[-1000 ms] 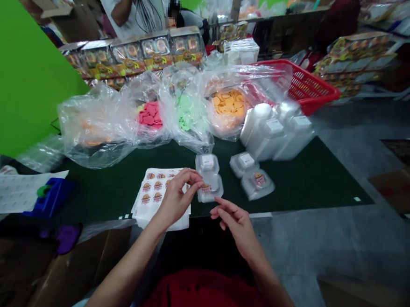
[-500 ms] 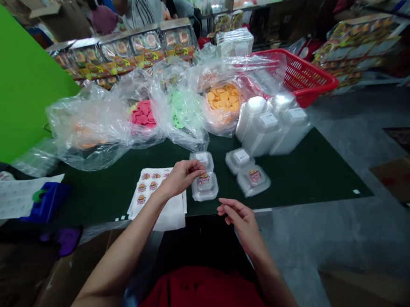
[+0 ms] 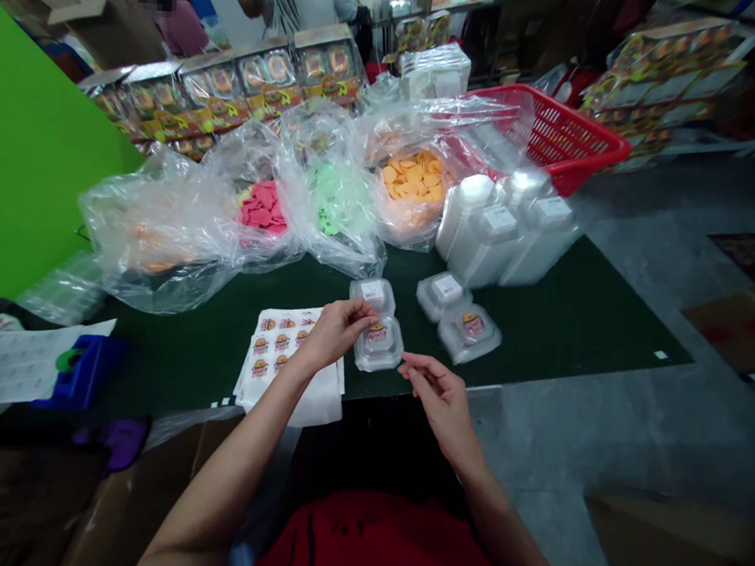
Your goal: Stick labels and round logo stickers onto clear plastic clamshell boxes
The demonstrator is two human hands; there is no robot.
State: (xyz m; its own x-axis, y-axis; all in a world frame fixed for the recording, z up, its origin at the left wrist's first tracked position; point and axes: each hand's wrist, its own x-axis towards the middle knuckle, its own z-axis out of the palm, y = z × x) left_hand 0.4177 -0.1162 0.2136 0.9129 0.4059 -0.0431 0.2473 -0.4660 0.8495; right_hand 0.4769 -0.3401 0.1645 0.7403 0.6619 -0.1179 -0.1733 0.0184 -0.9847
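Where the dark green table mat meets its near edge, a small clear clamshell box lies shut, a burger sticker on its lid; the left hand has its fingertips bunched on the box's left side, thumb and forefinger closed on the lid by the sticker; the right hand sits just beside the box's near right corner, fingers half curled, thumb and forefinger almost meeting, nothing visible between them; whether they touch the box cannot be told. A sheet of burger stickers lies under the left wrist; a second open-lidded box touches the far side of the held one; two further small boxes rest to the right, one bearing a sticker. Behind these stand stacks of clear containers; clear bags hold pink pieces, green pieces and orange pieces; a red basket stands at far right. A blue object lies at the left, near a green panel.
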